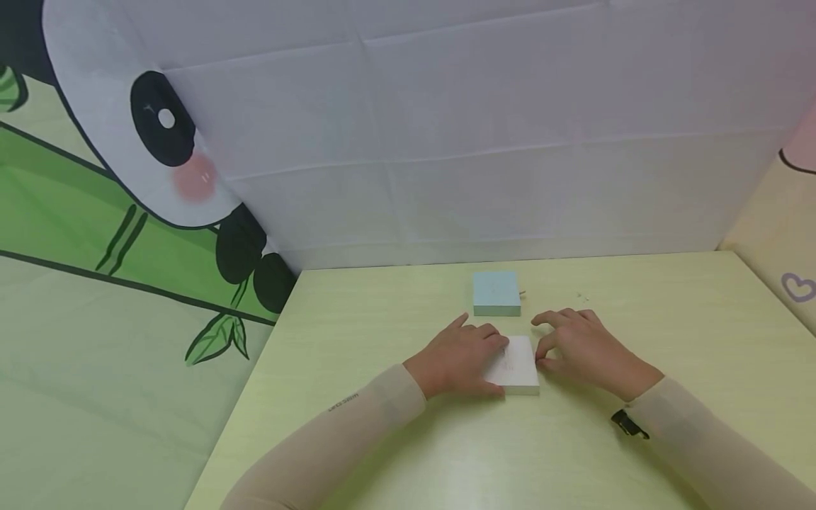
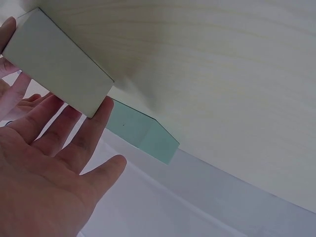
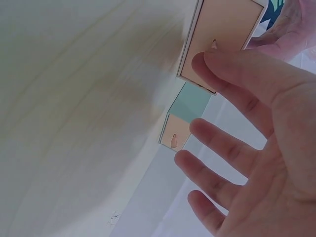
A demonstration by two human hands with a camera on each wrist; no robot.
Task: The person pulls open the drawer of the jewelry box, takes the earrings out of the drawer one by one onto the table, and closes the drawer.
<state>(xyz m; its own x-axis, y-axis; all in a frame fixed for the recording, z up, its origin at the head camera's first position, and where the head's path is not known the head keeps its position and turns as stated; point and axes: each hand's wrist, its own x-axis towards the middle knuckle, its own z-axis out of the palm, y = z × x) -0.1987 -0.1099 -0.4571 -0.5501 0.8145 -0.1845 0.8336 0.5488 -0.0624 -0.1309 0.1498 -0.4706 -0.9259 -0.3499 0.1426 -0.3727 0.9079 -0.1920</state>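
A white drawer box (image 1: 521,363) lies on the table, and my left hand (image 1: 455,360) grips its left part with the thumb at the near side and fingers over the top. The box's right end shows a peach drawer front (image 3: 229,22) with a small ribbon pull tab (image 3: 214,43). At that tab the thumb and forefinger of my right hand (image 1: 583,354) come together, covering its lower end; the other fingers are spread. Just behind stands a light blue drawer box (image 1: 496,289), apart from both hands, with a similar tab (image 3: 174,141) on its right end.
The pale wood-grain table (image 1: 395,439) reaches back to a white cloth backdrop (image 1: 472,198). At the left hangs a printed cloth (image 1: 115,340) with a cartoon figure and leaves. Small marks (image 1: 581,296) show on the table right of the blue box.
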